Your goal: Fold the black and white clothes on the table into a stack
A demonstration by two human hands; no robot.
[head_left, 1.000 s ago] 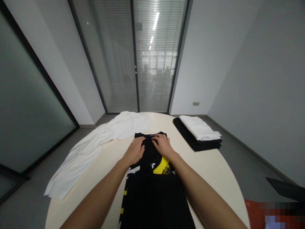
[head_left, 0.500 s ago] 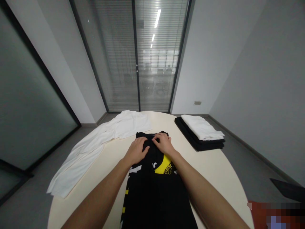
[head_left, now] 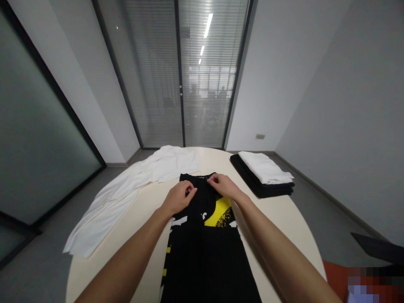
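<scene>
A black shirt [head_left: 206, 256] with yellow and white print lies lengthwise in front of me, its collar at the far end and its sides folded in. My left hand [head_left: 180, 197] is over the shirt's upper left part, fingers curled towards the thumb, with no cloth visible between them. At the collar's right side, my right hand [head_left: 223, 185] has its thumb and fingertips pinched together on the black cloth. The shirt's near end runs out of view between my forearms.
A rounded cream table [head_left: 284, 235] bears the clothes. Along its left edge a white garment [head_left: 126, 189] lies spread out, partly overhanging. Far right sits a folded stack, a white piece [head_left: 265, 167] over black ones [head_left: 261, 191]. A red-orange object [head_left: 334, 277] is at lower right.
My right hand has moved slightly up and right along the collar, uncovering more yellow print. The left fingers have curled in towards the thumb. The view has shifted a little.
</scene>
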